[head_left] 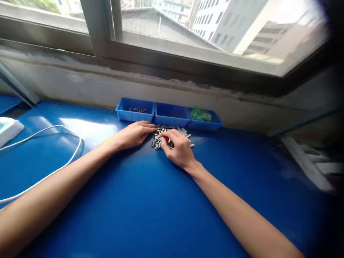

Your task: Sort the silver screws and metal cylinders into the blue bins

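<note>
A heap of small silvery metal parts (pixel 185 133) lies on the blue table (pixel 150 200) just in front of three blue trays. My left hand (pixel 133 134) rests flat at the heap's left edge, its stretched fingers touching the parts. On the heap itself sits my right hand (pixel 178 148), fingers curled and pinched among the pieces; what they hold is too small to make out. The left tray (pixel 124 114) holds a few dark parts, the middle tray (pixel 172 120) looks bare inside, and the right tray (pixel 212 124) holds green pieces (pixel 200 114).
A white cable (pixel 57 168) loops across the table's left side toward a white device (pixel 8 129) at the left edge. A grey wall and a window sill rise right behind the trays. Blurred pale objects lie off the table at right (pixel 314 165).
</note>
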`<state>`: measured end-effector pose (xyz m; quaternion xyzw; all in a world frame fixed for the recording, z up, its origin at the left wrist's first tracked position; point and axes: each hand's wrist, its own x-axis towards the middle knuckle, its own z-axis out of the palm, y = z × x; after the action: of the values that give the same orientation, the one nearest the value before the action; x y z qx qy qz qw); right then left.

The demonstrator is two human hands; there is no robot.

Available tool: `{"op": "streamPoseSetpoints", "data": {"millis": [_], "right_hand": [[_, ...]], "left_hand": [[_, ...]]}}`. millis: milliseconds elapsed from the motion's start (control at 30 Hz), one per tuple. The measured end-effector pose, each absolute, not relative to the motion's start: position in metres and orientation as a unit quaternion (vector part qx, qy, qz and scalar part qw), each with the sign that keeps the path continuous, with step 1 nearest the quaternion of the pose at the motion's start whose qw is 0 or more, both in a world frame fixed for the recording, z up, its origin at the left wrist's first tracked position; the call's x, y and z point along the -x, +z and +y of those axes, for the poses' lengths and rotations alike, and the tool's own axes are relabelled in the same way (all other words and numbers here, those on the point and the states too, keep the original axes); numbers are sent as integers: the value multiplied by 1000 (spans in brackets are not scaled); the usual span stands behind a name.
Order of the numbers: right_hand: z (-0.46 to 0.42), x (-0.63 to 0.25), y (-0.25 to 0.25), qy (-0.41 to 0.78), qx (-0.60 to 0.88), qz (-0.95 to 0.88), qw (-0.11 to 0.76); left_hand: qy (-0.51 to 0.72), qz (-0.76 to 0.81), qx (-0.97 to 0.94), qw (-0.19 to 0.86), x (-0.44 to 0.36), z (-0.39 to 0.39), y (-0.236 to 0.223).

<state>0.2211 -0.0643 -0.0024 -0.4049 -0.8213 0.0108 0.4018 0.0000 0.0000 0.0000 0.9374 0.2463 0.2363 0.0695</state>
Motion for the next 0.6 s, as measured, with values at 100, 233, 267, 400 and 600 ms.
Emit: {"op": "streamPoseSetpoints", "data": {"millis": [100,233,267,400,600], "right_hand": [[-64,-221,-2,14,408,-820,402],[-65,-221,-2,17,409,-818,403],[-65,-221,-2,18,410,-818,404],[-65,-222,-2,25,412,-817,403],[-65,-222,-2,27,408,-819,403]], "left_hand": [[245,281,-926,69,2,-1,3],[247,329,-909,63,5,-2,5],[247,333,-908,63,6,-2,6],[267,342,-896,93,4,-4,9],[371,392,-752,379,-5,-7,16]]}}
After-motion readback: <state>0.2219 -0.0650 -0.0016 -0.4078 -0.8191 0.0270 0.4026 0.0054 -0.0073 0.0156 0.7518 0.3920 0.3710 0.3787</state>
